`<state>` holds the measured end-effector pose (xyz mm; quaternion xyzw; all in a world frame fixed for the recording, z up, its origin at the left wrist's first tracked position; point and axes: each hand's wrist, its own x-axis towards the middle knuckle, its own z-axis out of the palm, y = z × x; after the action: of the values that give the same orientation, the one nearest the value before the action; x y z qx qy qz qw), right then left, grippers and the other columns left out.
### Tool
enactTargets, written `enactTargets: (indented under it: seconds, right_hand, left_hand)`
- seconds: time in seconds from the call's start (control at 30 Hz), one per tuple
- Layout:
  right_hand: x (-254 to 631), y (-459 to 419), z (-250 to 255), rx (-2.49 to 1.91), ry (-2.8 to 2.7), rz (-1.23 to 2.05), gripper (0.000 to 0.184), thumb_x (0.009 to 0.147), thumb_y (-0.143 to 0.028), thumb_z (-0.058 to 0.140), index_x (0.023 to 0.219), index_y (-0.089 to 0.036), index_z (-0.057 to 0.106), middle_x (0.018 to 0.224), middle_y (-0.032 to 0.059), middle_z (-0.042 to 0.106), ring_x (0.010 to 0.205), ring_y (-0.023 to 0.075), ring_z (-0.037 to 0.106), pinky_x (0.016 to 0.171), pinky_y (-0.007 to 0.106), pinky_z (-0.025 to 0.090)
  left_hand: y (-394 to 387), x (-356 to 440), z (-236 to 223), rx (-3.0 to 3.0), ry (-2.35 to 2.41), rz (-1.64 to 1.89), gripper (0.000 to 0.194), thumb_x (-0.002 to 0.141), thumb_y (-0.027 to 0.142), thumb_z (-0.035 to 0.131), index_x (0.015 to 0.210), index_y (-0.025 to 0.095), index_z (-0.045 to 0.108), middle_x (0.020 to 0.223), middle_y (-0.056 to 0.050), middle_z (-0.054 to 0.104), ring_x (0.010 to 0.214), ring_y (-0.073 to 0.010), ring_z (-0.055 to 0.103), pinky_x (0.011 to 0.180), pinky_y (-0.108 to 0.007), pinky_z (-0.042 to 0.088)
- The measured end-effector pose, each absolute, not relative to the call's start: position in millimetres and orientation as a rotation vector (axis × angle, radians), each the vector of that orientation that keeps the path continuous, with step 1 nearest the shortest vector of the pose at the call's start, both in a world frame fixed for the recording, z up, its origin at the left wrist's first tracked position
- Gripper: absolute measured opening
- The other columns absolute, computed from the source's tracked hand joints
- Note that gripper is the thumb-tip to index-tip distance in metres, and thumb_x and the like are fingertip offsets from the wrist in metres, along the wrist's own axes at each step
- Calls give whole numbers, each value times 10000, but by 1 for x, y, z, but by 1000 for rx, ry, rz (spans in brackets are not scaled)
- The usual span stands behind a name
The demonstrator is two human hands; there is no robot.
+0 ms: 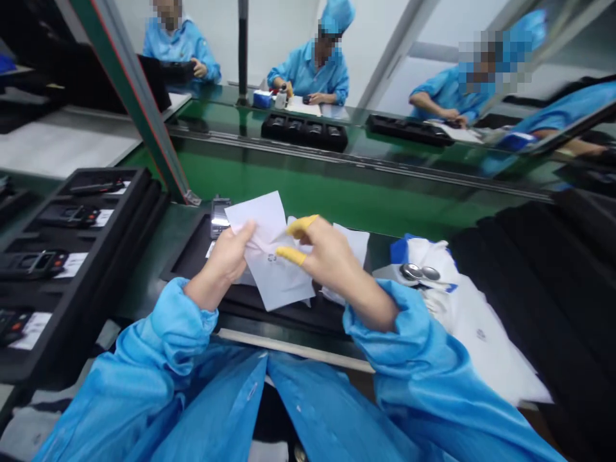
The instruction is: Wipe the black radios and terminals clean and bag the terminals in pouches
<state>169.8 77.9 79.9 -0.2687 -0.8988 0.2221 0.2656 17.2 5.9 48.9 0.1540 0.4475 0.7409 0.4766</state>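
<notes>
A thin white plastic bag (276, 273) with a small printed recycling mark is pinched in my left hand (225, 253), thumb on top. My right hand (330, 250) wears yellow finger cots on thumb and index finger. Those two fingertips are apart, over the bag's right side; whether they touch it I cannot make out. Beneath the bag lies a black foam tray (192, 247). A handheld device (220, 215) with a shiny screen sits at the tray's back left. Another white bag (356, 247) lies behind my right hand.
Stacked black foam trays (110, 240) with several devices and white labels stand at left. At right are a pile of white bags (481, 327), two round metal pieces (420, 272) and stacked black foam (543, 256). Beyond the green partition (298, 170), several co-workers in blue sit at work.
</notes>
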Motion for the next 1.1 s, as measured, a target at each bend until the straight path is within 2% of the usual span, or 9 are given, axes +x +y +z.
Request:
enactTargets:
  seconds: [0.23, 0.4, 0.53, 0.6, 0.73, 0.83, 0.9, 1.0, 1.1]
  right_hand:
    - [104, 131, 96, -1060, -2423, 655, 278, 809, -291, 635, 1051, -170, 697, 935, 67, 721, 813, 191, 653, 811, 360, 513]
    - [29, 145, 80, -1049, -2555, 921, 246, 802, -187, 635, 1020, -114, 723, 1090, 138, 728, 1020, 253, 668, 961, 415, 492]
    - [-16, 118, 74, -751, -2620, 1249, 400, 798, -174, 649, 1197, -149, 656, 1155, 90, 717, 1010, 163, 672, 929, 312, 525]
    - [-29, 99, 76, -384, -2559, 1561, 609, 712, -232, 753, 1297, -210, 584, 1249, 60, 676, 1075, 151, 647, 941, 290, 521]
    - [-40, 78, 85, 113, -2305, 2010, 545, 522, -404, 865, 990, -208, 665, 1085, 24, 714, 1046, 182, 638, 913, 294, 523]
    - [-39, 81, 92, -190, -2393, 1747, 369, 647, -436, 779, 879, -188, 636, 871, 5, 703, 852, 179, 650, 767, 307, 537]
    - [-34, 84, 98, -376, -2593, 1282, 333, 688, -311, 748, 976, -169, 658, 970, 29, 713, 914, 211, 656, 821, 342, 522]
    - [-29, 79, 107, -489, -2843, 698, 531, 703, -191, 723, 1224, -154, 624, 1222, 79, 679, 1111, 271, 631, 970, 393, 467]
    - [-29, 69, 112, -498, -2978, 567, 646, 742, -202, 707, 1365, -163, 539, 1287, 91, 657, 1155, 273, 622, 988, 383, 461]
  left_hand:
    - [-41, -37, 54, 398, 1230, 1940, 517, 424, 378, 957, 793, 105, 719, 757, -76, 751, 776, -251, 724, 791, -351, 588]
    - [-68, -70, 61, 287, 1285, 2200, 357, 605, 408, 885, 747, 167, 664, 601, 18, 665, 574, -125, 644, 547, -189, 523]
    - [-74, -84, 66, 150, 1098, 1948, 336, 746, 229, 767, 574, 178, 483, 372, 104, 338, 311, -32, 329, 323, -126, 284]
    - [-70, -84, 62, 130, 1054, 1815, 354, 763, 203, 725, 551, 178, 443, 379, 100, 327, 304, -36, 316, 317, -138, 281]
    - [-56, -78, 41, 121, 1052, 1750, 299, 726, 228, 754, 567, 158, 512, 415, 62, 438, 335, -71, 408, 357, -185, 352]
    - [-53, -82, 30, 142, 1056, 1786, 231, 682, 231, 810, 683, 133, 601, 558, 14, 605, 469, -100, 557, 495, -205, 467]
    - [-55, -90, 29, 183, 1108, 1868, 304, 697, 342, 824, 817, 126, 647, 725, -35, 699, 639, -135, 657, 640, -236, 529]
    - [-57, -102, 31, 317, 1199, 1899, 558, 678, 607, 774, 926, 118, 676, 861, -95, 733, 809, -193, 701, 765, -305, 551]
    - [-53, -104, 32, 467, 1217, 1778, 628, 506, 611, 866, 871, 128, 697, 785, -66, 726, 733, -193, 690, 709, -303, 547]
